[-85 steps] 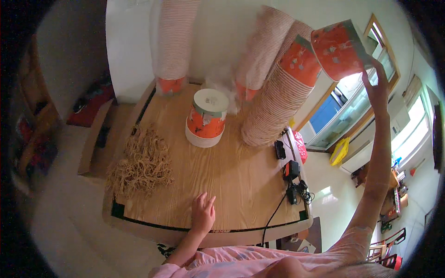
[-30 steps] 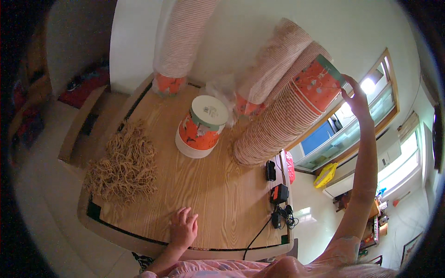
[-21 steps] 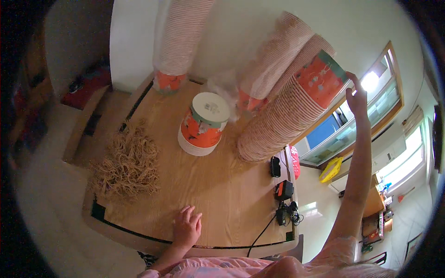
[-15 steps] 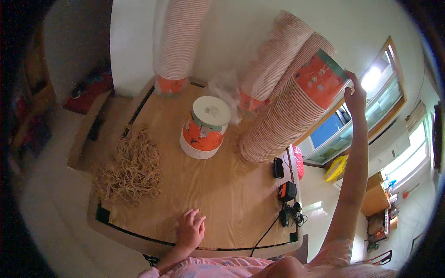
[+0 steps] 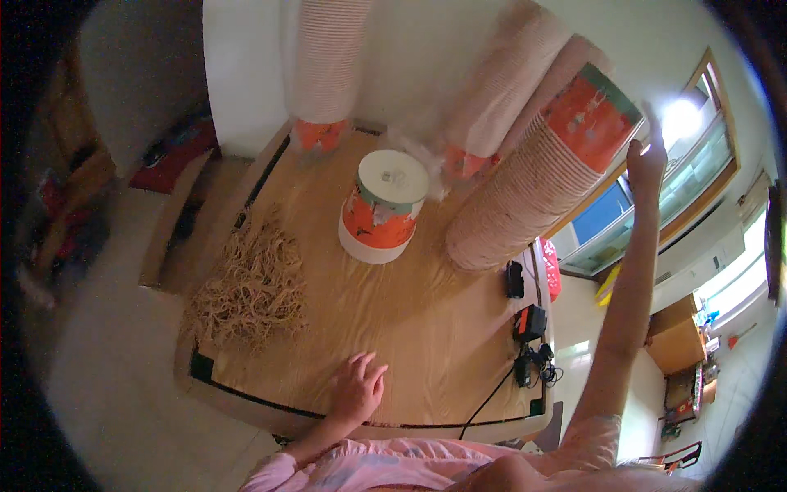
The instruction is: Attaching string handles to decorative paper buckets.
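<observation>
My right hand (image 5: 648,160) is raised at the upper right beside a tall, leaning stack of nested paper buckets (image 5: 525,197). Its fingers are stretched upward and slightly blurred, with a small gap to the red and green top bucket (image 5: 594,111). Near the front edge of the wooden table (image 5: 434,328), my left hand (image 5: 358,389) lies with its fingers spread, holding nothing. Beyond it, a red paper bucket (image 5: 379,223) with a green band stands upside down, its white base up. A loose heap of tan shredded paper strips (image 5: 254,287) lies left of that bucket.
More bucket stacks in clear plastic stand at the back: one stack (image 5: 328,74) on the left, another wrapped stack (image 5: 504,90) on the right. A black adapter (image 5: 529,323) with tangled cables and a small black holder (image 5: 514,280) sit along the table's right edge.
The whole view has shifted, so things sit further right and higher. My right hand's fingers have come off the top bucket's rim and straightened. My left hand stays on the table.
</observation>
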`<state>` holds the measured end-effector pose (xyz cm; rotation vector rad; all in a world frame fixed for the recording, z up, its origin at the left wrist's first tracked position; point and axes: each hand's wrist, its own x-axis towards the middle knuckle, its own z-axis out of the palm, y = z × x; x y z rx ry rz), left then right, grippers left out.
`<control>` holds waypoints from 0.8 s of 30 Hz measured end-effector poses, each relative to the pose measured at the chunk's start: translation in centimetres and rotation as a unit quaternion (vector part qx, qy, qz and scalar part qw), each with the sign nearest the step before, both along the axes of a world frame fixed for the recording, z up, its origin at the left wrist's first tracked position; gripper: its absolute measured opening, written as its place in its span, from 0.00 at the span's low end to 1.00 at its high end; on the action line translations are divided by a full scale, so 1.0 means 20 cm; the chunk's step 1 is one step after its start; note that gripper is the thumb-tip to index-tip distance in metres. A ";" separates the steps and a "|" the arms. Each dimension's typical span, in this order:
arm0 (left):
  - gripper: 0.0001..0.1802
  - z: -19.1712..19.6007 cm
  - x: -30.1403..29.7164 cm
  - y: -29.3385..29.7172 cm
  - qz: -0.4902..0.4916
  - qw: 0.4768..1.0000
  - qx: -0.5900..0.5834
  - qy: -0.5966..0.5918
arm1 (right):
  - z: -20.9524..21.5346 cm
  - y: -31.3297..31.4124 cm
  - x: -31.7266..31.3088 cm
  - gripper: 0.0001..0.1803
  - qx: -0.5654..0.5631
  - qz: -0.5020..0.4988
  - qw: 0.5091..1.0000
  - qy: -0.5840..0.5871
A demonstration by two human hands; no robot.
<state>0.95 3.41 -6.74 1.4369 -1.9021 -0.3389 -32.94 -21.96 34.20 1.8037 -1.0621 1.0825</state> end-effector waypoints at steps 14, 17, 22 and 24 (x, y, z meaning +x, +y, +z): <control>0.24 -0.03 0.02 -0.83 0.034 0.984 -0.140 -0.101 | -1.47 0.12 1.00 0.22 0.244 0.192 0.918 -0.248; 0.25 -0.06 0.03 -0.88 0.050 0.980 -0.126 -0.148 | -1.41 0.11 1.10 0.19 0.249 0.206 0.925 -0.202; 0.25 -0.06 -0.01 -0.90 0.053 0.976 -0.131 -0.166 | -1.35 0.00 1.07 0.19 0.237 0.227 0.944 -0.041; 0.26 -0.05 -0.02 -0.90 0.064 0.975 -0.136 -0.165 | -1.37 -0.02 1.06 0.18 0.270 0.240 0.931 -0.049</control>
